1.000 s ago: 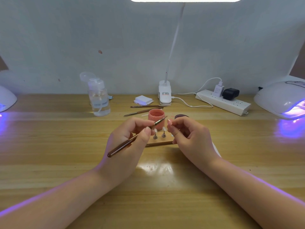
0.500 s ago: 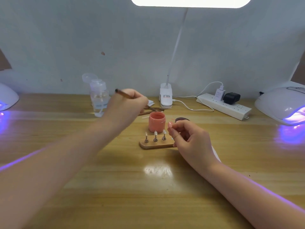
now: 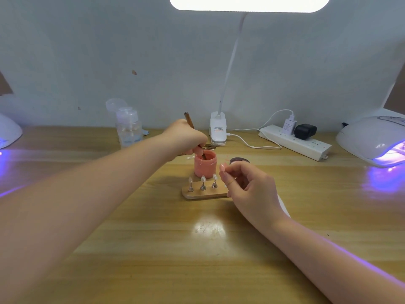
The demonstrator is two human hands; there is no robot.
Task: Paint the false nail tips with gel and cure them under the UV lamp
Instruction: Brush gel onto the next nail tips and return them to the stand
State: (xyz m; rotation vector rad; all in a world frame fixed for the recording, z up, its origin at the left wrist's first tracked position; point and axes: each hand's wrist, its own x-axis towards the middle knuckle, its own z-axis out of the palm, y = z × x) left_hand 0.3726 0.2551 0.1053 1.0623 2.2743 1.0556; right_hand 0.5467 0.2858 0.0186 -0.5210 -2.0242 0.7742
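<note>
A pink gel jar (image 3: 205, 166) stands open in the middle of the wooden table. My left hand (image 3: 185, 139) grips a brown brush (image 3: 189, 120), whose tip dips into the jar. In front of the jar lies a wooden stand (image 3: 203, 193) with three clear nail tips (image 3: 203, 178) on metal pegs. Beside the stand's right end, my right hand (image 3: 247, 189) pinches a nail tip holder with a tip (image 3: 222, 167) on it; most of the holder is hidden by my fingers. A lit UV lamp (image 3: 372, 139) sits at the far right.
The jar's dark lid (image 3: 239, 160) lies behind my right hand. More brushes (image 3: 209, 146) lie behind the jar. A pump bottle (image 3: 128, 128), a clip desk lamp (image 3: 218, 130) and a power strip (image 3: 295, 142) line the wall. Another UV lamp (image 3: 8, 132) glows at far left.
My left hand carried the brush from beside the right hand back over the table, then brought its tip down into the pink jar. The right hand stayed by the stand.
</note>
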